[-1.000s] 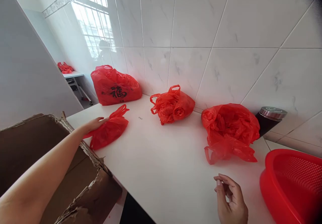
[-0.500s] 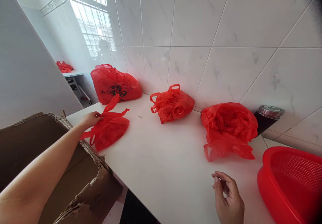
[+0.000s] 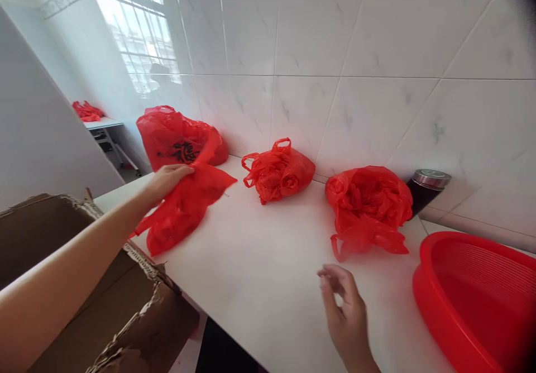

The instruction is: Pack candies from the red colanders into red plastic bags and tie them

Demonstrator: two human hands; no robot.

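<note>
My left hand [image 3: 170, 180] is closed on the upper part of a red plastic bag [image 3: 180, 222], pulling its top up while the lower part rests on the white table near the edge. My right hand [image 3: 345, 311] hovers over the table at the lower right, thumb and fingertips drawn together, with nothing visible in them. Beyond the held bag stands a larger red bag [image 3: 171, 138] with black lettering. A bunched red bag [image 3: 282, 172] lies against the wall in the middle. Another crumpled red bag [image 3: 371, 205] is beyond my right hand.
An open cardboard box [image 3: 138, 258] with ragged rims is at the lower left, beside the white table [image 3: 259, 267]. A red plastic basket [image 3: 439, 306] sits at the right. Behind the right bag leans a dark bottle with a silver lid [image 3: 431, 178]. A tiled wall [image 3: 310, 38] bounds the back.
My left hand has moved right and slightly up, stretching the top of the red bag with it. My right hand has shifted left and up. The view has turned a little to the right.
</note>
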